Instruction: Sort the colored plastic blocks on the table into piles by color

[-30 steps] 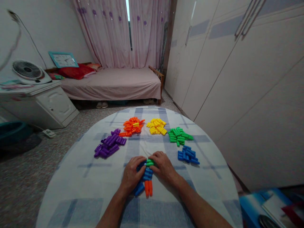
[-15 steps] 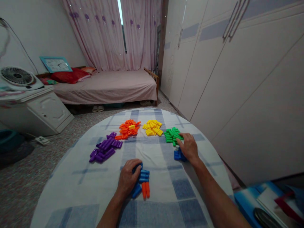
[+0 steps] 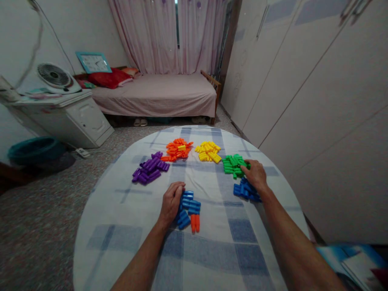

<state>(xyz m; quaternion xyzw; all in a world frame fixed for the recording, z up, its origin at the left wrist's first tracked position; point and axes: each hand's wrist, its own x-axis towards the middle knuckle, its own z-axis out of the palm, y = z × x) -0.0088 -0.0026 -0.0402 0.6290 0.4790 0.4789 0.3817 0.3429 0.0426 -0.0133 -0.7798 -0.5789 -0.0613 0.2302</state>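
We take the blue assembly point(image 3: 188, 204) as the centre of the dial, with 12 o'clock toward the bed point(image 3: 163, 95). The fingers of our left hand point(image 3: 172, 202) lie together, curled against the assembly's 9 o'clock side; we cannot tell whether they clamp a piece. The thumb and fingertips of our right hand point(image 3: 256, 176) reach the near-right edge of the green pile point(image 3: 233, 165), between 1 and 2 o'clock; we cannot tell whether they clamp a green piece. Two orange tubes point(image 3: 195, 223) adjoin the assembly at 5 o'clock. We locate the loose blue pile point(image 3: 245, 190) between 2 and 3 o'clock, partly under the right hand. We find the yellow pile point(image 3: 208, 152) near 1 o'clock, the orange pile point(image 3: 176, 152) just left of 12, and the purple pile point(image 3: 149, 170) between 10 and 11. All rest on the checked tablecloth point(image 3: 209, 258).
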